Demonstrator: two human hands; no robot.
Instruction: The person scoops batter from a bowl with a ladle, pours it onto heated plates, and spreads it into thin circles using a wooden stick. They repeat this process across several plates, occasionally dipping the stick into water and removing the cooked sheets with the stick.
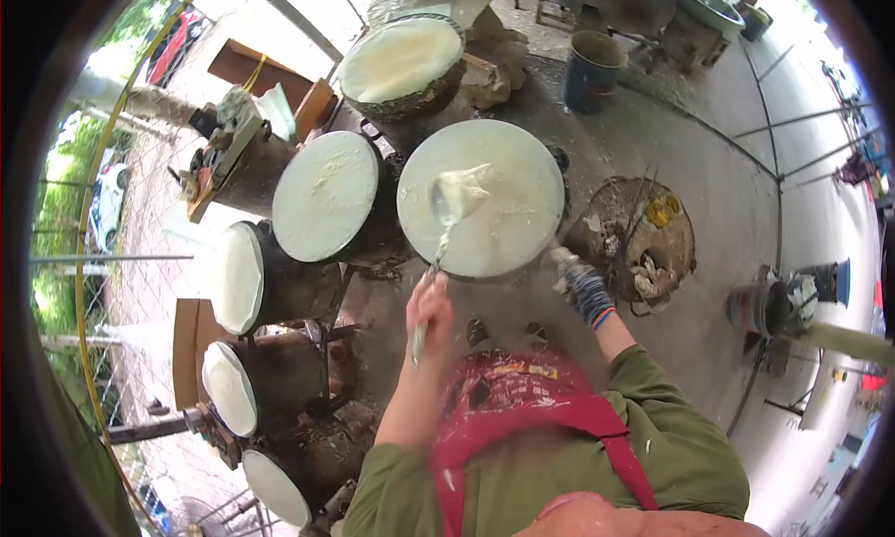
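Note:
A large round pot (557, 222) full of thick white liquid stands in front of me. My left hand (429, 306) is bare and grips the long handle of a metal ladle (446, 222). The ladle's bowl is lifted over the middle of the pot, heaped with white paste. My right hand (580, 281), in a dirty knit glove, rests on the pot's near right rim and appears to hold it. I wear a green shirt and a red apron.
Several more pots of white liquid curve away to the left (326, 197) (238, 276) (228, 388), with another behind (401, 61). A blue bucket (592, 71) stands at the back. A round dirty ground cover (643, 239) and small buckets (764, 306) lie to the right. A wire fence runs along the left.

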